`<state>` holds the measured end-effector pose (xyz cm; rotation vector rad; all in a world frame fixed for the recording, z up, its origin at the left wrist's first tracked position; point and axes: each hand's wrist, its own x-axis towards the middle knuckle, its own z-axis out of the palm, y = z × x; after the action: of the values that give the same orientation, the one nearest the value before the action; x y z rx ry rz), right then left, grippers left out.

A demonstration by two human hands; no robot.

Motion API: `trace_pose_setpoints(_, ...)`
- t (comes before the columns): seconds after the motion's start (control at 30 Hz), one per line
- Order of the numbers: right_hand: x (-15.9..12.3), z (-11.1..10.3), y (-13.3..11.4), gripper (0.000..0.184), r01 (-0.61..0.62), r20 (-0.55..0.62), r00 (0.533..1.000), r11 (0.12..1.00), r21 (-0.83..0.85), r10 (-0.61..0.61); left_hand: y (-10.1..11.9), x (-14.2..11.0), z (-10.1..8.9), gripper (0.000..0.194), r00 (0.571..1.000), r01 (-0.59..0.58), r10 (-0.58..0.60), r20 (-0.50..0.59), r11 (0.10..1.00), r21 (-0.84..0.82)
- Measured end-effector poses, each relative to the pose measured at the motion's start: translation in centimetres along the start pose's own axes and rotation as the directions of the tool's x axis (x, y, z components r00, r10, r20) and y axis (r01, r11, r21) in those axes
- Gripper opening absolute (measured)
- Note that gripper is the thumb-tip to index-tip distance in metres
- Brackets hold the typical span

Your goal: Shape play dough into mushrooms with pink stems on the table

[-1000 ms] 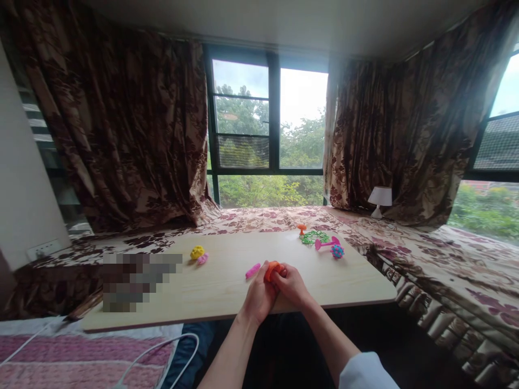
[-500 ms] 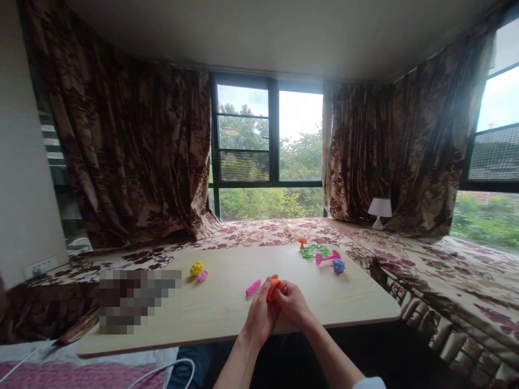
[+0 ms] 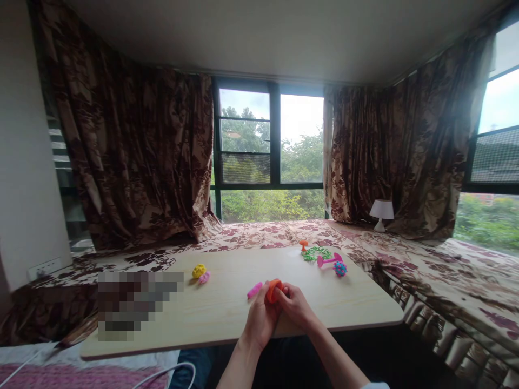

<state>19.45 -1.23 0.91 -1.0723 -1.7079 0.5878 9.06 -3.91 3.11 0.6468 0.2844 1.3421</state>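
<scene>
Both my hands meet over the near middle of the table and hold an orange cup-shaped piece (image 3: pixel 274 289), its rounded rim turned up; it looks like soft modelling clay. My left hand (image 3: pixel 261 314) is wrapped round its left side and underside. On the right, my right hand (image 3: pixel 298 307) grips the rim, with fingertips at the hollow. Parts of the fingers and the underside of the piece are hidden. Just left of the hands lies a bright pink clay stick (image 3: pixel 255 290). Farther left, a yellow lump (image 3: pixel 199 270) touches a light pink lump (image 3: pixel 204 278).
At the back right of the pale wooden table (image 3: pixel 227 319) are an orange knob-like piece (image 3: pixel 303 245), green looped strands (image 3: pixel 316 253), a pink dumbbell-shaped toy (image 3: pixel 330 260) and a blue-pink spiky ball (image 3: pixel 340 268). A blurred-out patch (image 3: pixel 133 302) covers the left end. A white lamp (image 3: pixel 381 213) stands beyond.
The orange piece has turned so that its hollow opening shows more clearly between my hands. The whole view has shifted slightly; the other objects keep their places on the table.
</scene>
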Motion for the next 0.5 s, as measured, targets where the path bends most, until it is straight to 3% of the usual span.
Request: trace_pose_setpoints(0.5, 0.01, 0.58, 0.67, 0.024, -0.031, -0.032, 0.999, 0.996, -0.08, 0.029, -0.1, 0.19, -0.42, 0.021, 1.0, 0.021, -0.021, -0.014, 0.999, -0.026)
